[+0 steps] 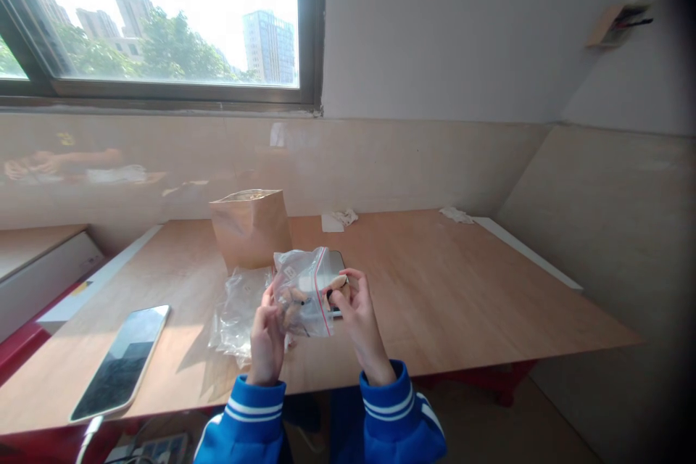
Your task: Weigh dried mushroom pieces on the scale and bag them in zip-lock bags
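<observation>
My left hand [267, 341] grips the left side of a clear zip bag [302, 283] with a red seal line, held tilted above the table. Inside the bag are some tan and dark pieces, too blurred to name. At the bag's open right edge, my right hand [356, 312] pinches a small beige piece with a dark part [339, 283]. Under the left hand lies a heap of clear plastic bags [236, 319]. Partly hidden behind the zip bag is a flat dark-edged device [338, 261] on the table.
A brown paper bag [253, 228] stands open behind the plastic bags. To the left, a phone [122, 362] with a white cable [90, 438] lies by the front edge of the wooden table [435, 290]. Crumpled white tissues [345, 217] rest near the wall.
</observation>
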`<control>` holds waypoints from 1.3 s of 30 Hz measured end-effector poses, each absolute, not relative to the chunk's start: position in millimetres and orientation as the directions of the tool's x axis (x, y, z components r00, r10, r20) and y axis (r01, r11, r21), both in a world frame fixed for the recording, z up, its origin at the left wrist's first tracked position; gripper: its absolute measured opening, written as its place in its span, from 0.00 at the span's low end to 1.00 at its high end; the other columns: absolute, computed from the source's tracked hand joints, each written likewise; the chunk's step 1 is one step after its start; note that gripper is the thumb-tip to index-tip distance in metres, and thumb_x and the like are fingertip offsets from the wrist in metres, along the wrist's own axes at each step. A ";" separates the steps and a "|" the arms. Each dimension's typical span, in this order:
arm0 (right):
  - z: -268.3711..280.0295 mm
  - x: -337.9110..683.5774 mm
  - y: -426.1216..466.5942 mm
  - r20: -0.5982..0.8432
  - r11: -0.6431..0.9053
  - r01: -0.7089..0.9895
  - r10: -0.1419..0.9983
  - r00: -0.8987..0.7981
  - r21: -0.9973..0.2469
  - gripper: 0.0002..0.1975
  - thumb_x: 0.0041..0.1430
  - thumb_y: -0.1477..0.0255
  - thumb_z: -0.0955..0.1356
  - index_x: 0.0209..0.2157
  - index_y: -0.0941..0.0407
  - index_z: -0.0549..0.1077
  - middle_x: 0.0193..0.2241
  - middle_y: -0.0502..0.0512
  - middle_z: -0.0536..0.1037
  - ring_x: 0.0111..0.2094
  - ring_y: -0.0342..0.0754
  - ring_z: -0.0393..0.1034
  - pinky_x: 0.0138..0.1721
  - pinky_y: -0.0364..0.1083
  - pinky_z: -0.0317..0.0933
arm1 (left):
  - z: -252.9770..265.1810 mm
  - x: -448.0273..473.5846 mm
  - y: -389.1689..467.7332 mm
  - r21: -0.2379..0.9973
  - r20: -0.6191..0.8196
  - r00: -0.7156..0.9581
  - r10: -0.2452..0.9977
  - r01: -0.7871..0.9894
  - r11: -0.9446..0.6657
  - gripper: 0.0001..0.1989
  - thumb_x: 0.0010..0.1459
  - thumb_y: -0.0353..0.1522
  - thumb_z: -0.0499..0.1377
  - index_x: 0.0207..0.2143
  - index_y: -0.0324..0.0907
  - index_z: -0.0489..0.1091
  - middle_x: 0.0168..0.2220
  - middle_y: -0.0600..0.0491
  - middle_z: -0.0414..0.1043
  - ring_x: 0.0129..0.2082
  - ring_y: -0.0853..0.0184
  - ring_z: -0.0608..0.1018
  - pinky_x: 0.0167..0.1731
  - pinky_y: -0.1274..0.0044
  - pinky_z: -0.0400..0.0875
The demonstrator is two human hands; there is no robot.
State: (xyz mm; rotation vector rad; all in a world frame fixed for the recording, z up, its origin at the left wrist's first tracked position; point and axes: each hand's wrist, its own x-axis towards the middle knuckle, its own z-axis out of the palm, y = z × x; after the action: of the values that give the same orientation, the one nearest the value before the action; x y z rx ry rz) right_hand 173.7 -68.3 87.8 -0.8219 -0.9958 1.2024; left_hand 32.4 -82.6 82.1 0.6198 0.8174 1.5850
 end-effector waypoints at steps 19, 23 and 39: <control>78.6 177.9 -65.3 0.055 0.054 -0.009 0.970 -0.237 -0.999 0.20 0.51 0.55 0.69 0.39 0.56 0.72 0.26 0.47 0.73 0.10 0.33 0.54 0.07 0.36 0.49 | 64.8 17.5 -92.6 0.871 0.068 -0.072 0.995 -0.482 -0.095 0.32 0.50 0.29 0.65 0.58 0.48 0.63 0.60 0.47 0.63 0.60 0.54 0.65 0.58 0.66 0.61; 74.1 171.3 -64.9 0.017 0.031 0.047 0.962 -0.274 -0.998 0.18 0.48 0.56 0.71 0.31 0.57 0.73 0.17 0.44 0.69 0.10 0.35 0.55 0.07 0.35 0.47 | 59.0 17.0 -96.5 0.914 0.068 -0.046 0.997 -0.397 -0.080 0.32 0.49 0.30 0.66 0.57 0.47 0.64 0.60 0.45 0.63 0.60 0.53 0.65 0.56 0.65 0.63; 84.7 168.0 -54.8 0.086 0.093 -0.208 0.995 0.040 -0.974 0.20 0.53 0.54 0.67 0.36 0.58 0.71 0.28 0.53 0.77 0.09 0.35 0.55 0.08 0.38 0.48 | 59.1 -6.7 -84.5 0.802 -0.203 -0.297 0.933 -0.597 -0.016 0.23 0.55 0.25 0.60 0.53 0.42 0.66 0.46 0.48 0.76 0.45 0.68 0.78 0.48 0.78 0.70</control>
State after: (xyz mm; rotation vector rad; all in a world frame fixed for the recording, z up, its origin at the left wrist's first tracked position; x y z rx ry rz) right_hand 168.0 -54.8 84.7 -1.0030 -1.0727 1.2142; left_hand -6.7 -84.5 59.1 0.4664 1.0001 1.6147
